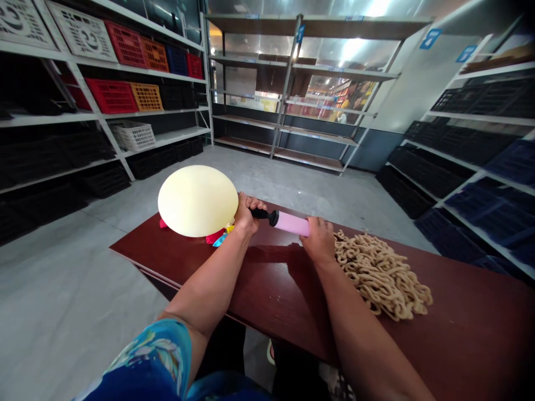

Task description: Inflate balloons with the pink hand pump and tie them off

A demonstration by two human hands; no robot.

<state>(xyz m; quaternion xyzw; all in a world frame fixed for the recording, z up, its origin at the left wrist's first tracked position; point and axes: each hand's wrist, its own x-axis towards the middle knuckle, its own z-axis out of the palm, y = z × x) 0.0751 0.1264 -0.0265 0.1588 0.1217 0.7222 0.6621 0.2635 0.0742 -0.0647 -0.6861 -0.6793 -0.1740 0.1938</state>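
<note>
A large pale yellow balloon (198, 200), swollen with air, is beside my left hand (247, 213) above the table. That hand is closed where the balloon's neck meets the black end of a balloon pump (291, 223); the neck itself is hidden by my fingers. My right hand (320, 238) is wrapped round the far end of the pump's pink barrel. Under the balloon lie several uninflated balloons (215, 238) in red, blue and yellow. To the right of my right hand is a heap of tan rope (382, 273).
The dark red table (271, 295) stretches across in front of me. Shelves with crates (121, 43) stand at the left, and dark bins (468, 145) fill the right-hand racks. A metal rack (288, 83) stands at the back, across the grey floor (346, 192).
</note>
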